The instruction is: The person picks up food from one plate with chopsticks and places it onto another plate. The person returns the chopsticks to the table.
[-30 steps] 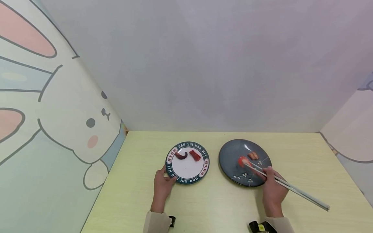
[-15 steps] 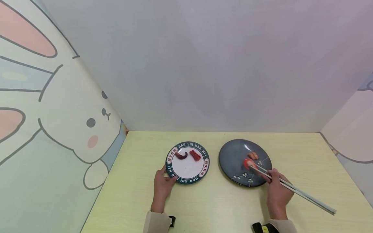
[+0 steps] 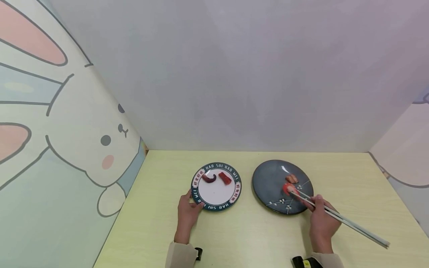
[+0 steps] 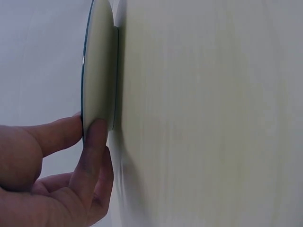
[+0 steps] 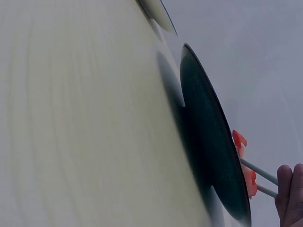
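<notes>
My left hand [image 3: 189,215] pinches the near left rim of a white plate [image 3: 213,195] with a green lettered border. In the left wrist view, fingers [image 4: 90,163] reach under that plate's edge. A dark curled tentacle piece [image 3: 209,179] and a red piece [image 3: 225,178] lie on it. My right hand [image 3: 323,222] holds a pair of pale chopsticks [image 3: 356,226]. Their tips are at a red-and-white food piece [image 3: 286,187], which looks like shrimp, over the dark blue-grey plate [image 3: 268,184]. In the right wrist view this red-and-white piece [image 5: 250,180] sits right at the plate's upper face.
A small brown piece [image 3: 292,179] lies on the dark plate, just behind the red-and-white one. Both plates stand on a pale wooden table [image 3: 248,238]. A grey wall [image 3: 251,93] rises behind, and a rabbit-painted wall [image 3: 80,149] borders the left side.
My right hand has moved right and slightly toward me with the chopsticks, and the red-and-white piece has shifted right over the dark plate, nearer the brown piece. My left hand keeps its place.
</notes>
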The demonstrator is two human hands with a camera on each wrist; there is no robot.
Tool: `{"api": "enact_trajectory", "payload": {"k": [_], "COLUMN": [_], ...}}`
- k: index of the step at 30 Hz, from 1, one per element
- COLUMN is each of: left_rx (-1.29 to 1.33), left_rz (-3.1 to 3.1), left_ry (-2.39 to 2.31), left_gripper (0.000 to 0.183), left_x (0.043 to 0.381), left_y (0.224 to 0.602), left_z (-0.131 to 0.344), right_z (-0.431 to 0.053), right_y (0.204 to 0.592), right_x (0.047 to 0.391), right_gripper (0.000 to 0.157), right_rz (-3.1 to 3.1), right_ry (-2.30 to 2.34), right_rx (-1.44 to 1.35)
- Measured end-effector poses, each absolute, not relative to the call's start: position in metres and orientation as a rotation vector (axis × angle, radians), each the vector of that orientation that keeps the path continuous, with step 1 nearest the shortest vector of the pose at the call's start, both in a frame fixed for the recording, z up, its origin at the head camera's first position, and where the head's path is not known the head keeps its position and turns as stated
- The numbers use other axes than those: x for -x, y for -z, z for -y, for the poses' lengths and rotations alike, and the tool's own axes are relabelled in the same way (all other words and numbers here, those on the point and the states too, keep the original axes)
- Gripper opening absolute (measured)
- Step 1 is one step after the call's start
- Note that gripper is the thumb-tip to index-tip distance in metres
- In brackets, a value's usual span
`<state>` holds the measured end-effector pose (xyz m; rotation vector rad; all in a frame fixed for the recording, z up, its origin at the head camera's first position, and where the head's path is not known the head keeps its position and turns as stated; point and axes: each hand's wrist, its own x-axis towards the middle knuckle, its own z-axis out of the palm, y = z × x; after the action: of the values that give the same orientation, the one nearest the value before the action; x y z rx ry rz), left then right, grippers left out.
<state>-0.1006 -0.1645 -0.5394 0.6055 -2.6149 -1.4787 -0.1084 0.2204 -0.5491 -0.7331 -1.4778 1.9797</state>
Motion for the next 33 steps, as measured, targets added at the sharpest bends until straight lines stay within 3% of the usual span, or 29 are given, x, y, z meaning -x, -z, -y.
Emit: {"api": "enact_trajectory", "payload": {"k": [33], "left_rx": [-0.594], "left_rz": [2.610], "left_ry": [1.464], "left_gripper": [0.076], "left_x": [0.1011], "left_y": [0.5403], "left_z": [0.1640], "right_z": [-0.2275], "right_y": [0.5542], "right_x": [0.1060], "right_gripper": [0.022], "right_rz": [1.508], "right_ry": [-1.971], "right_rx": [0.767]}}
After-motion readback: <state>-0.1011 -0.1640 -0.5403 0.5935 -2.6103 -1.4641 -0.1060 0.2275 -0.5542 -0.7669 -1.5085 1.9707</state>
